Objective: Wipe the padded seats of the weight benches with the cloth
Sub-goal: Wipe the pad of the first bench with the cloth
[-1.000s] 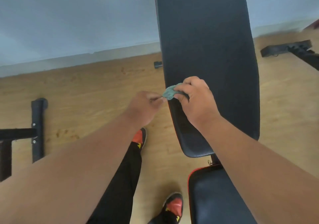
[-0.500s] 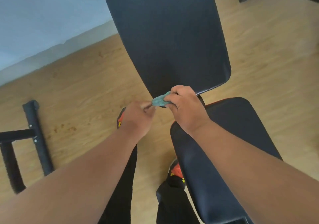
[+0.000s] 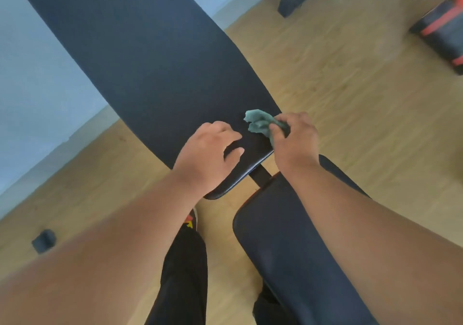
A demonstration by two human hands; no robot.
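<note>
Teal cloth (image 3: 260, 124), frame centre: I am pinching it bunched in my right hand (image 3: 294, 139) against the back pad (image 3: 150, 74), while my left hand (image 3: 208, 154), fingers relaxed, is steadying the pad's lower end.

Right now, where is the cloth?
In the head view the cloth sits bunched in the right hand, on the back pad near its lower right edge.

Wood floor (image 3: 338, 79) carries black bench: back pad (image 3: 150, 61) w/ cloth (image 3: 259, 124) + 2 hands on it, seat pad (image 3: 288, 249) below.
</note>
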